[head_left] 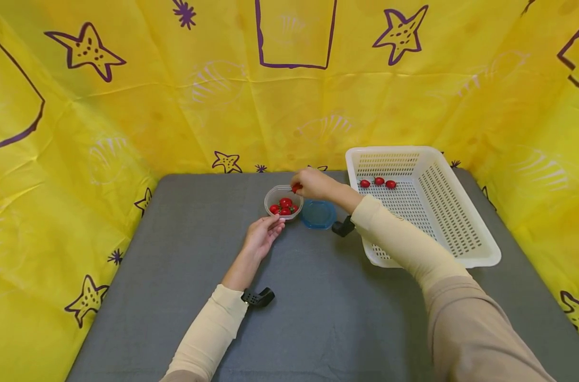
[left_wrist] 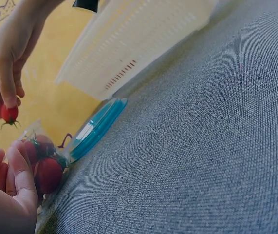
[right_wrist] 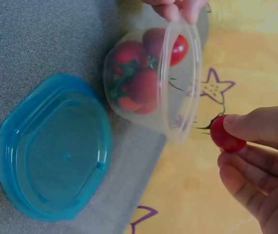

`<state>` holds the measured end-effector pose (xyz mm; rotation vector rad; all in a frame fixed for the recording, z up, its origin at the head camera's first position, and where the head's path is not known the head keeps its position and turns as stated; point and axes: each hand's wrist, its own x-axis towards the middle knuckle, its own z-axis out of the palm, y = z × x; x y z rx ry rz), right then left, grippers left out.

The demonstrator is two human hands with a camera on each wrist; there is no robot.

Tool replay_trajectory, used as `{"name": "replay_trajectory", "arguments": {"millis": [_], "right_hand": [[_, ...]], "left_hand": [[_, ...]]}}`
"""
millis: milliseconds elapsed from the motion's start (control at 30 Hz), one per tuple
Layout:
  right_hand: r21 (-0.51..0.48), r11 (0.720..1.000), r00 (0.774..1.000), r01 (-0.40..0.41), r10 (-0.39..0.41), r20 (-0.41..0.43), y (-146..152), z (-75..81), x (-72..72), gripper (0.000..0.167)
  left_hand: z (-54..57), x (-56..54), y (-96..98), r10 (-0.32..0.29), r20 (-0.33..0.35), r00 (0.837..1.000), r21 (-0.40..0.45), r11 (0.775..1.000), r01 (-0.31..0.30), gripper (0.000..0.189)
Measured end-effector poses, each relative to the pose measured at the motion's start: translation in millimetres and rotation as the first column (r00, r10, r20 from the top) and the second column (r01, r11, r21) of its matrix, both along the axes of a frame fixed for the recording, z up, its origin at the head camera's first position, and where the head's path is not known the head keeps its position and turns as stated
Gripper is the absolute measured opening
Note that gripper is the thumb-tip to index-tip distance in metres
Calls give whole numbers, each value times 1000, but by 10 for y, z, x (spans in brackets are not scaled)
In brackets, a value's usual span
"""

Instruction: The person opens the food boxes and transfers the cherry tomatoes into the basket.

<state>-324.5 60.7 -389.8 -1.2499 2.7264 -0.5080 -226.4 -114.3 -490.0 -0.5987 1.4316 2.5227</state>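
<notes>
A clear plastic container with several cherry tomatoes in it stands on the grey table. My left hand pinches the container's near rim between thumb and fingers. Just above the far right side of the opening, my right hand holds one cherry tomato between thumb and fingertips, its green stalk toward the container. Flat on the table, close to the container's right, lies a blue lid.
A white perforated basket stands at the right, partly behind my right forearm. Three cherry tomatoes lie at its far left corner. A yellow patterned cloth hangs behind and beside the grey table.
</notes>
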Motion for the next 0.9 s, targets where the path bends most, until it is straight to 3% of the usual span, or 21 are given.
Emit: {"name": "replay_trajectory", "arguments": {"millis": [333,900], "right_hand": [[-24,998,999,50,-50,-3,141,83,33,21],[-161,977,990,143,-144,3,418,213,10,23]], "left_hand": [[-2,15,-11,-9,3,1000,-7,1000,9,10],[0,3,-13,-16,1,1000,-13,1000,16,8]]}}
